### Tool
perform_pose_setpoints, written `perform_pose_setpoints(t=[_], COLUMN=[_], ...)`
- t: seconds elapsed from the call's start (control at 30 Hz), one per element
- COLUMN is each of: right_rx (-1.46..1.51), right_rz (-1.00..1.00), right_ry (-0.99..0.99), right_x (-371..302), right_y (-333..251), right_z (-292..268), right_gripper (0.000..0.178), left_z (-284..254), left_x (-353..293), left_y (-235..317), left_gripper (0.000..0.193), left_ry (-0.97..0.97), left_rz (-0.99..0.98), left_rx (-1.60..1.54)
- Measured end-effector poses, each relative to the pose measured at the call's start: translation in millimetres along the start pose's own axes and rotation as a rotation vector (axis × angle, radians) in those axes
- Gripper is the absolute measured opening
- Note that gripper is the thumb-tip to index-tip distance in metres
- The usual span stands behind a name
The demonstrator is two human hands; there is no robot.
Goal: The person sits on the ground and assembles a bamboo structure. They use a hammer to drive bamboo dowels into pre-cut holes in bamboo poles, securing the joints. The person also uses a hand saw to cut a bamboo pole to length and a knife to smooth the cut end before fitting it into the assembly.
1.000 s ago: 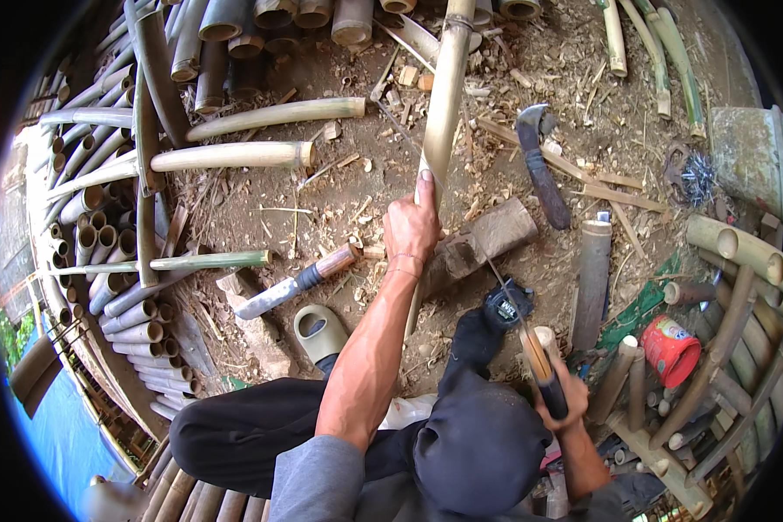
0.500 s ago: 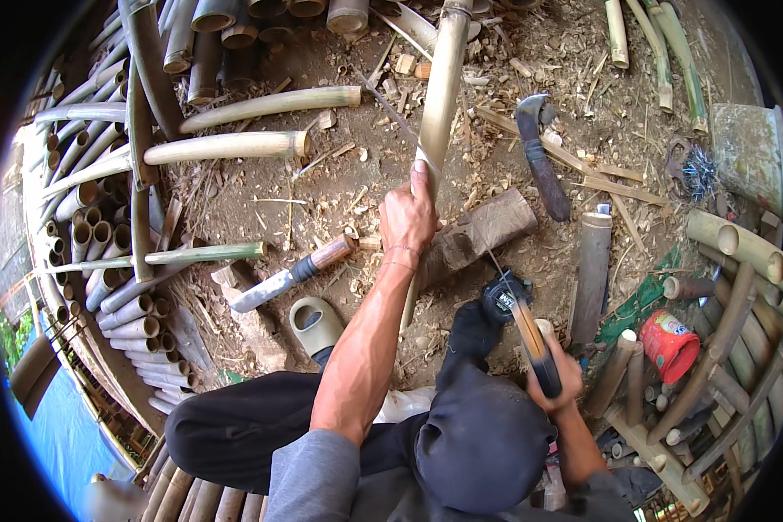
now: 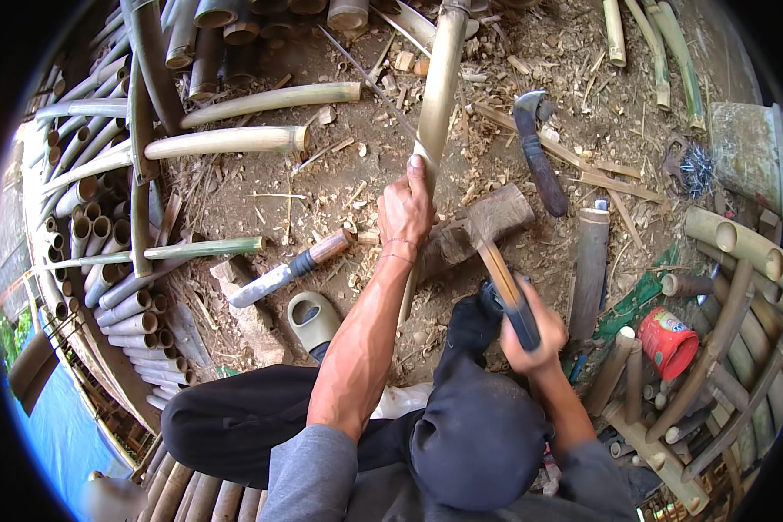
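bamboo pole [image 3: 441,87] is running down from the top edge over the dirt floor [image 3: 244,209], its lower part passing by the left end of a wooden block [image 3: 505,209]. left hand [image 3: 406,209] is wrapping round the pole, fingers closed, thumb lying along it. right hand [image 3: 533,326], a bit blurred, is clenching the handle of a saw [image 3: 500,278]; the thin blade [image 3: 368,81] is slanting up-left, crossing the pole just above the left thumb. middle of the blade is blurring out, so over or under the pole: cannot tell.

hook-bladed knife [image 3: 539,157] is lying right of the pole, well apart from both hands. straight knife [image 3: 287,271] with wooden handle is lying left of the left hand, olive sandal [image 3: 322,320] sitting just below it. short bamboo piece [image 3: 590,270] is lying right of the block, red container [image 3: 667,344] sitting farther right, grey bucket [image 3: 744,157] above that. stacked bamboo tubes [image 3: 139,326] are filling the left side. wood shavings are littering the floor.
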State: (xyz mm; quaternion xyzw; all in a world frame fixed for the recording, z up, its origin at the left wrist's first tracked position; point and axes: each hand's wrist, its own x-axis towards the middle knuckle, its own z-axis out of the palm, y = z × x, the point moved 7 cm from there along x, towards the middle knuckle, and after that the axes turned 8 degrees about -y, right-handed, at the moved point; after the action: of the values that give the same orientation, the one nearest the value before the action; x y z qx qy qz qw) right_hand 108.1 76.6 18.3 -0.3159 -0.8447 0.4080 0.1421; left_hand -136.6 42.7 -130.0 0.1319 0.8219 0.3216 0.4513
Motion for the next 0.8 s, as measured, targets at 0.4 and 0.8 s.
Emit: perform_pose_setpoints(t=[0.4,0.8], right_rx=[-0.019,-0.036], right_rz=[-0.009,0.037], right_ry=[-0.095,-0.100], right_x=[-58,-84], right_y=[3,-6], right_z=[-14,-37], right_gripper=[0.055,0.055], left_z=[-8,-10], left_x=[0,-1], left_y=[-14,-13], left_gripper=[0.088,0.093], left_ry=[0.038,0.025], left_rz=[0.007,0.029], left_rx=[0.058,0.027])
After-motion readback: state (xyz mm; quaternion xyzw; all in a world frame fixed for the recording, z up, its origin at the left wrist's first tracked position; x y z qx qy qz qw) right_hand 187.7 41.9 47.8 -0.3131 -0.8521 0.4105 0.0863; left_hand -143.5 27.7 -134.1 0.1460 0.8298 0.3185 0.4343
